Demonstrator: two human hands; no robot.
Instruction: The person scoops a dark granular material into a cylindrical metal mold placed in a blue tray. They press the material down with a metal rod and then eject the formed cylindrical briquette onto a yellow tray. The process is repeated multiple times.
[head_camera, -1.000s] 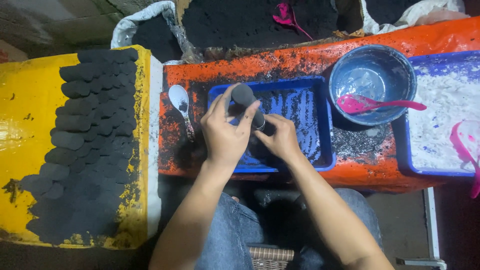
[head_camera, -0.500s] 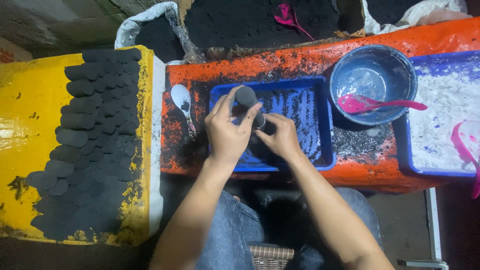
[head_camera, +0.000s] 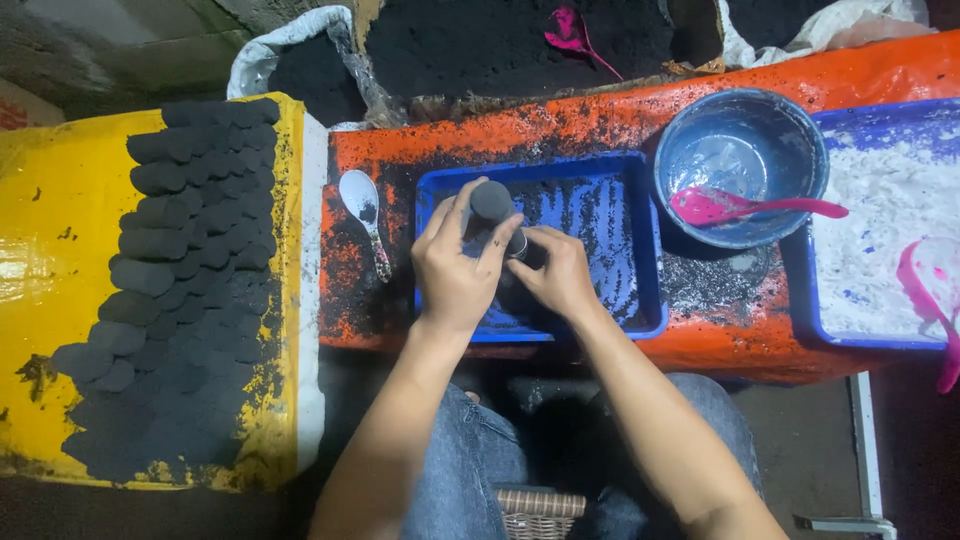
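Little has shifted since the earlier frames: both hands stay over the blue tray, and the black cylinder's top sits a touch lower and more upright than a second ago. From the head view, the left hand (head_camera: 455, 268) wraps its fingers around the black cylinder (head_camera: 492, 203), thumb and forefinger clamped on its sides, with the round dark top poking out above them. The right hand (head_camera: 556, 272) closes on the metal tube (head_camera: 517, 243) at the cylinder's lower end, fingertips pinched against it just beside the left hand's fingers. Both are held above the blue tray (head_camera: 640, 245), which is dusted with black powder and rests on an orange-covered bench (head_camera: 560, 125). A white spoon (head_camera: 362, 205) lies on the bench just left of the tray. To the right stands a blue bowl (head_camera: 740, 130) with a pink spoon (head_camera: 745, 207) resting in it, and beyond that a second blue tray (head_camera: 860, 125) holding white powder. On the far left, a yellow board (head_camera: 60, 230) carries rows of black briquettes (head_camera: 180, 250) laid overlapping.
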